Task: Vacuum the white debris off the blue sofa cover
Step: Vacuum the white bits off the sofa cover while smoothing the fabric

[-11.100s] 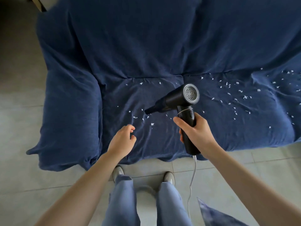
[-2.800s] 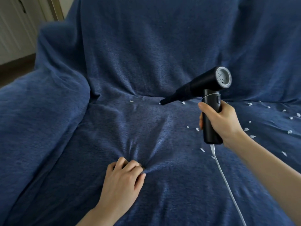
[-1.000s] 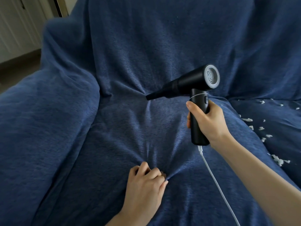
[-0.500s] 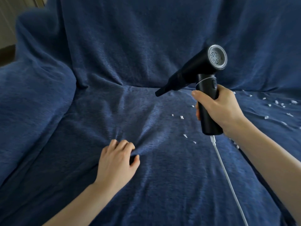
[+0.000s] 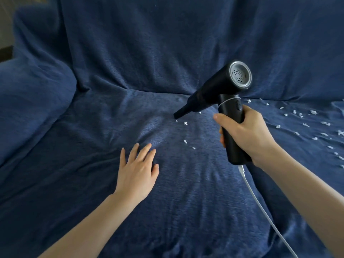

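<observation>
My right hand point(image 5: 245, 135) grips the black vacuum point(image 5: 221, 90), nozzle over a few white flecks point(image 5: 185, 123) beyond my flat, spread left hand point(image 5: 136, 171) on the blue sofa cover point(image 5: 130, 62); many more flecks point(image 5: 305, 125) remain further right.

A sofa point(image 5: 115, 53) fills nearly the whole view, its tall backrest point(image 5: 167, 40) rising at the far side and its seat point(image 5: 93, 174) spreading toward the near edge. A rounded, padded armrest point(image 5: 31, 101) bulges on the left. Soft light falls from the far side, brightening the middle of the seat. At the far left corner a sliver of pale wall point(image 5: 5, 21) shows above a dark strip point(image 5: 5, 53).
</observation>
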The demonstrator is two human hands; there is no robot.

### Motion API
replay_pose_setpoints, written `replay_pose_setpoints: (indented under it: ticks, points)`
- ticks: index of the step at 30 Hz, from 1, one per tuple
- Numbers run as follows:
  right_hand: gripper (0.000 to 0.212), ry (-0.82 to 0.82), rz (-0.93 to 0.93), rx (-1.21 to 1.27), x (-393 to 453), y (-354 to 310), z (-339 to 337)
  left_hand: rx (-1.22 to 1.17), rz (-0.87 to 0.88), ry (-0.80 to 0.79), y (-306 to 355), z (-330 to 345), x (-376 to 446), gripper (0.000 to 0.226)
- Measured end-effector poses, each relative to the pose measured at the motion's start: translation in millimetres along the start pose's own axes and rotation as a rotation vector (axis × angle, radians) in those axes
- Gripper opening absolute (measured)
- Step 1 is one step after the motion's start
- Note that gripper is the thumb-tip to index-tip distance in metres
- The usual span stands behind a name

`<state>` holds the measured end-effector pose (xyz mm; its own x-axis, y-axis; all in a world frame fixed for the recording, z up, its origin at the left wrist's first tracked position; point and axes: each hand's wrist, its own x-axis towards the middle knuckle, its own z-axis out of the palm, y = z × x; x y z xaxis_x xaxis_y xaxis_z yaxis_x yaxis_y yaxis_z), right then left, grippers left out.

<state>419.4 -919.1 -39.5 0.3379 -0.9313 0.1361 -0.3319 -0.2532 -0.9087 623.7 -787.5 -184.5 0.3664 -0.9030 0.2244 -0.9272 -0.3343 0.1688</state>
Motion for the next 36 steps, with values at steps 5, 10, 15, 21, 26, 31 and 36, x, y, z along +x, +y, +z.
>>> replay_pose_setpoints:
  ticks: [5, 10, 15, 21, 26, 31, 36]
  points:
    - [0.023, -0.048, 0.005, 0.021, -15.9, 4.6, -28.3, -0.002, -0.092, -0.134, 17.4, 9.1, -7.5, 0.058]
    - [0.022, -0.06, -0.011, 0.017, -26.7, 9.2, -48.8, -0.037, -0.117, -0.196, 11.1, 8.5, -4.8, 0.059]
    - [0.023, -0.051, 0.021, 0.042, -37.0, 15.0, -65.7, -0.009, -0.118, -0.207, 11.0, 9.9, -3.6, 0.059]
    - [0.023, -0.058, -0.005, -0.014, -63.4, 12.8, -76.4, 0.032, -0.107, -0.233, 14.4, 7.1, -3.1, 0.059]
    - [0.022, -0.078, -0.012, 0.008, -78.1, 3.0, -83.8, 0.071, -0.079, -0.24, 20.6, 5.0, -3.3, 0.058]
    - [0.024, -0.147, -0.009, -0.018, -87.0, -2.2, -90.7, 0.05, -0.062, -0.195, 20.3, 8.9, -4.6, 0.057]
    - [0.022, -0.176, 0.009, -0.053, -92.0, -1.0, -100.9, 0.056, -0.066, -0.17, 20.7, 9.9, -4.9, 0.057]
